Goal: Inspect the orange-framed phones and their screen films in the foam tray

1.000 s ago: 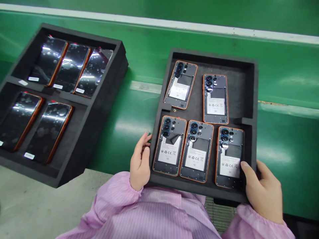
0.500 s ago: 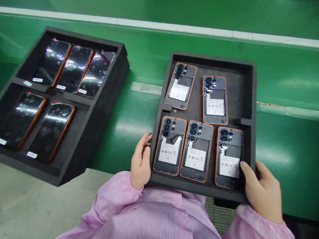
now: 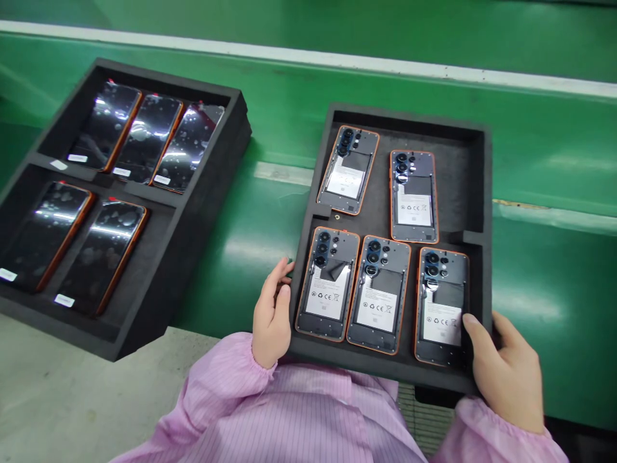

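I hold a black foam tray [image 3: 475, 193] by its two near corners. My left hand [image 3: 270, 315] grips the left edge, thumb on the rim. My right hand [image 3: 506, 370] grips the right near corner, thumb resting on the nearest phone [image 3: 441, 305]. Several orange-framed phones without back covers lie in the tray, backs up, batteries and camera lenses showing: two in the far row [image 3: 349, 168], three in the near row [image 3: 378, 292].
A second black foam tray [image 3: 193, 206] sits at the left, partly on the green conveyor belt [image 3: 270, 109] and partly on the grey bench [image 3: 58, 392]. It holds several phones screen up [image 3: 103, 254]. My pink sleeves [image 3: 289, 411] fill the bottom.
The tray in my hands and the left tray have shifted slightly lower in view. My grip on the tray is the same.
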### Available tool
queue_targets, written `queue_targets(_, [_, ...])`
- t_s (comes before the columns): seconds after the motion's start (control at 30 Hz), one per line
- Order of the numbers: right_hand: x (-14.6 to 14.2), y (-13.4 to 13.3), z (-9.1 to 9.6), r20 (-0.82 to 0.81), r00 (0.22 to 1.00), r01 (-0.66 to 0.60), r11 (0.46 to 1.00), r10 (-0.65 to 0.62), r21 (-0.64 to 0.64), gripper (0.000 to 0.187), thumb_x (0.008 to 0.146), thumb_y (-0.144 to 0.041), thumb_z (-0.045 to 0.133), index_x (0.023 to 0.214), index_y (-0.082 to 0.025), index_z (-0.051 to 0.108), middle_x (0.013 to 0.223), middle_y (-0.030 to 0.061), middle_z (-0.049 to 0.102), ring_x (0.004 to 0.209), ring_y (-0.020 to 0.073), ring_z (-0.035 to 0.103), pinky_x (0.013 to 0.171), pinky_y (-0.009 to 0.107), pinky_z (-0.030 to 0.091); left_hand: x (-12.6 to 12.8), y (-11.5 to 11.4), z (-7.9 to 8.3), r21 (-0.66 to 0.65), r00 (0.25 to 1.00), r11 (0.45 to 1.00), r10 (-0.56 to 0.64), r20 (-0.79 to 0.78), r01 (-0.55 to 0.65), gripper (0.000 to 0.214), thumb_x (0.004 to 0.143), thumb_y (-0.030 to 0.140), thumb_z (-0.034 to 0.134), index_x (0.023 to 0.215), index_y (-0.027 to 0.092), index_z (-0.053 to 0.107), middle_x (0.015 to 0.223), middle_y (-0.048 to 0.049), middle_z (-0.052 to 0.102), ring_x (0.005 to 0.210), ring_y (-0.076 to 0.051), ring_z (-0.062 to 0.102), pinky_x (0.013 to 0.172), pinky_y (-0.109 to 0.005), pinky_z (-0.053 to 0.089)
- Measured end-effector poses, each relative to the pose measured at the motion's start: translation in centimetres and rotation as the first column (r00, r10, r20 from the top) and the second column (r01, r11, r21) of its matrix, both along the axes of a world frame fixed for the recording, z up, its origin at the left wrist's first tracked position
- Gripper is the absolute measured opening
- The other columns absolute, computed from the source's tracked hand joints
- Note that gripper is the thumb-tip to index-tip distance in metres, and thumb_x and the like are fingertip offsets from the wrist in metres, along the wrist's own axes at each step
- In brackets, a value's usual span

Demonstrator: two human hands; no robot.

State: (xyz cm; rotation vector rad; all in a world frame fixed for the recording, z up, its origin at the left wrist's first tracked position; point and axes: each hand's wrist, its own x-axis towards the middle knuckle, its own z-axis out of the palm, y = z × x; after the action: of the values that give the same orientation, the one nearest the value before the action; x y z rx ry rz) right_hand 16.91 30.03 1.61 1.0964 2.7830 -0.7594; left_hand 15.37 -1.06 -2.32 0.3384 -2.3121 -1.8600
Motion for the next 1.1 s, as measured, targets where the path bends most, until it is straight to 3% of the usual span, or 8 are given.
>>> queue_targets(0.4, [0.05,-0.02,-0.1,-0.017,1.0,0.021,1.0,-0.021,-0.019,0.058,0.068,-0.061,0.05,0.106,-0.02,0.067,0.089,0.0067,0.07,0.082,0.0279,0.062,0.07,0.034,0.044,0.08,-0.02,-0.04,0.001,1.0,1.0,0.004,0.016,-0.004,0.038,0.099,0.029,0.043,0.137,0.033,0.051,0.132,-0.0024,0.062,0.117,-0.015,0.059,0.102,-0.029,0.047])
queue_targets(1.1, [0.28,0.43,-0.52,-0.011,1.0,-0.003,1.0,0.003,-0.009,0.056,0.072,-0.06,0.049,0.109,-0.022,0.066,0.093,0.0081,0.07,0.087,0.0299,0.064,0.073,0.038,0.046,0.06,0.03,-0.24,-0.048,1.0,0.999,-0.005,0.021,0.006,0.04,0.1,0.029,0.04,0.138,0.029,0.049,0.133,-0.0059,0.06,0.117,-0.018,0.059,0.1,-0.034,0.049])
